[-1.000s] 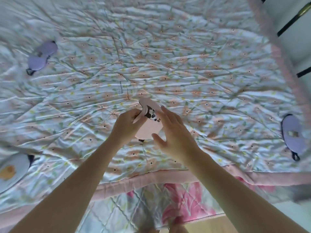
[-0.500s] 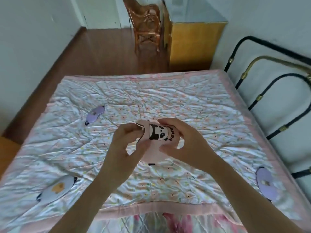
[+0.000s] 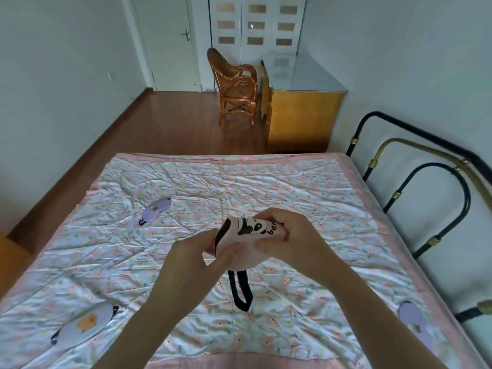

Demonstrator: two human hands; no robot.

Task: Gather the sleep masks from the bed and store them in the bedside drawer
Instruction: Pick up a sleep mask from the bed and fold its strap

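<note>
Both hands hold a pink panda sleep mask [image 3: 253,229] above the middle of the bed [image 3: 266,187]. My left hand [image 3: 197,262] pinches its left end. My right hand [image 3: 290,235] grips its right side. Its black strap [image 3: 241,291] hangs down in a loop. A purple mask [image 3: 155,210] lies on the far left of the floral quilt. A pale blue mask with an orange print [image 3: 83,327] rests near the front left corner. Another purple mask [image 3: 415,323] lies at the front right edge.
A black and brass metal bed frame [image 3: 415,187] runs along the right side. Beyond the bed stand a yellow wooden cabinet [image 3: 300,107] and a rattan chair [image 3: 235,87] on the wooden floor. White doors line the far wall.
The view has lifted from the quilt to the room. My hands have turned the pink mask and rolled it up, and its black strap now dangles below.
</note>
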